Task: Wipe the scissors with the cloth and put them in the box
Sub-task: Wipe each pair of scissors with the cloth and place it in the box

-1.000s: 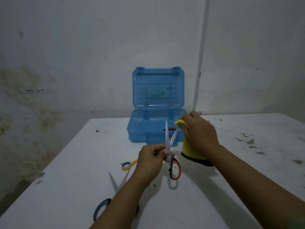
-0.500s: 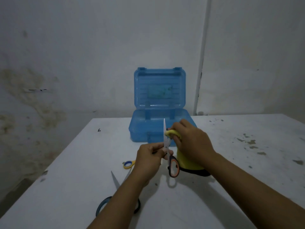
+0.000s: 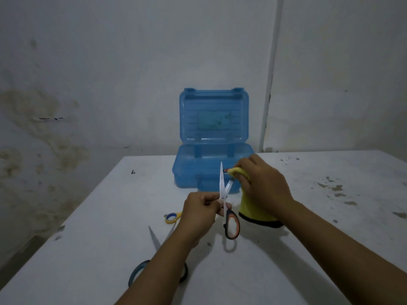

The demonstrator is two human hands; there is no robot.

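My left hand [image 3: 199,213] grips a pair of scissors with orange and black handles [image 3: 231,225] near the pivot, blades spread and pointing up. One blade stands bare; my right hand [image 3: 263,188] pinches a yellow cloth with a dark edge [image 3: 253,213] around the other blade near its tip. The cloth hangs down to the white table [image 3: 286,260]. Behind my hands stands the blue plastic box [image 3: 191,170] with its lid upright and open.
Two more pairs of scissors lie on the table under my left forearm: dark-handled ones [image 3: 141,269] with blades spread, and yellow-handled ones [image 3: 172,217] further back. Stained walls close off the back. The table's left edge drops away diagonally.
My right hand with the cloth slid down the blade toward the pivot, then back up toward the tip. The left hand has held the scissors almost still.
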